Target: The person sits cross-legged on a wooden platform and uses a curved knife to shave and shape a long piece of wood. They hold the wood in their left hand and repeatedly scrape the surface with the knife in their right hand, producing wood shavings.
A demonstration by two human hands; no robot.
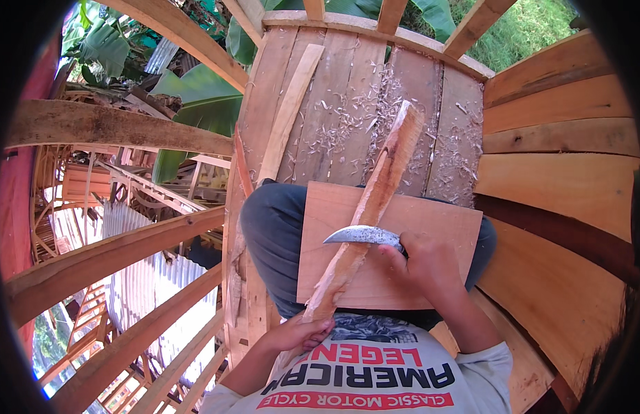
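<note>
A long, rough strip of wood (pixel 381 181) with reddish-brown streaks runs from my lap away toward the far right. My left hand (pixel 303 332) is closed around its near end, close to my shirt. In my right hand (pixel 427 261) is a knife (pixel 361 235) with a curved, speckled grey blade pointing left. The blade lies across the strip at about its middle; I cannot tell whether it cuts in. My fingers hide most of the knife's handle. Beneath the strip, a flat square wooden board (pixel 416 228) rests across my legs.
Curled shavings (pixel 361 103) litter the plank floor (pixel 334 62). A narrow pale plank (pixel 290 110) lies at the far left of it. Wooden railing bars (pixel 120 245) stand on the left, with metal roofing (pixel 161 283) below. Plank walling (pixel 554 186) rises on the right.
</note>
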